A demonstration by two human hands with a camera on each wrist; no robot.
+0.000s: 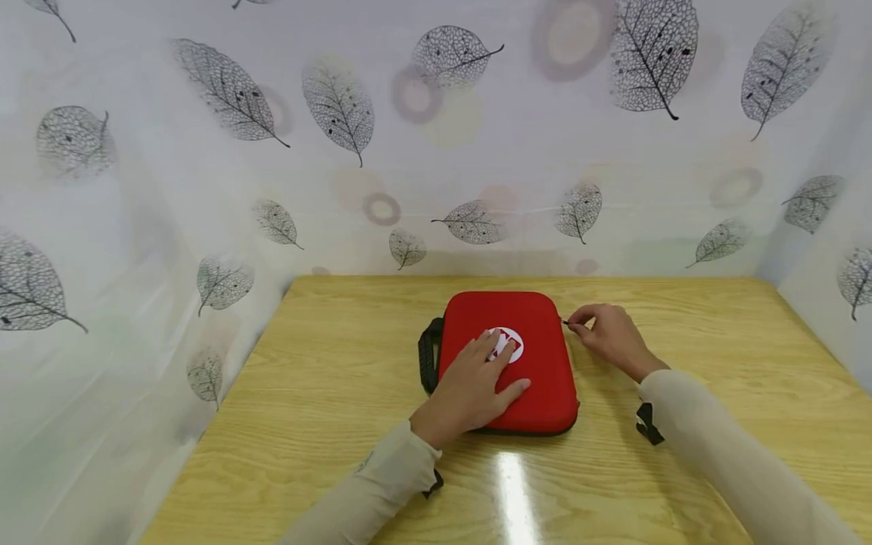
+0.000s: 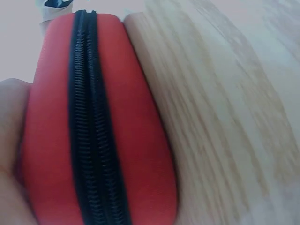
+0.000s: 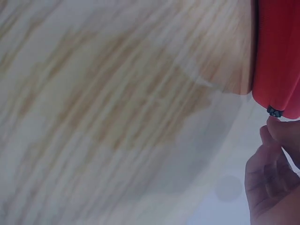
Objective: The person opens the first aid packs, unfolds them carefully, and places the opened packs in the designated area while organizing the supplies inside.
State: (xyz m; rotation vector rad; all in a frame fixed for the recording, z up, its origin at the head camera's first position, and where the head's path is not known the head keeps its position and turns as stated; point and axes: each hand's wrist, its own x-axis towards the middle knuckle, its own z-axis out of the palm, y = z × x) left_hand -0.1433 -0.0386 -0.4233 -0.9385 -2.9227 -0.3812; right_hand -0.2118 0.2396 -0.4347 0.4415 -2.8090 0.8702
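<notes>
A red hard-shell zip case [image 1: 543,397] with a round white emblem [image 1: 515,342] lies flat on the wooden table. My left hand [image 1: 466,387] presses on its lid, fingers straight and spread, partly covering the emblem. At the case's right side, toward the far corner, my right hand [image 1: 613,338] pinches a small dark zipper pull [image 3: 274,112] between thumb and fingertips. In the left wrist view, a black zipper [image 2: 96,122] runs along the case's side, its two rows of teeth standing apart. A black carrying handle [image 1: 428,356] sticks out on the left.
The yellowish wooden table [image 1: 327,378] surrounds the case. A pale curtain [image 1: 381,174] printed with leaves hangs behind and on both sides. Light reflects off the tabletop near its front.
</notes>
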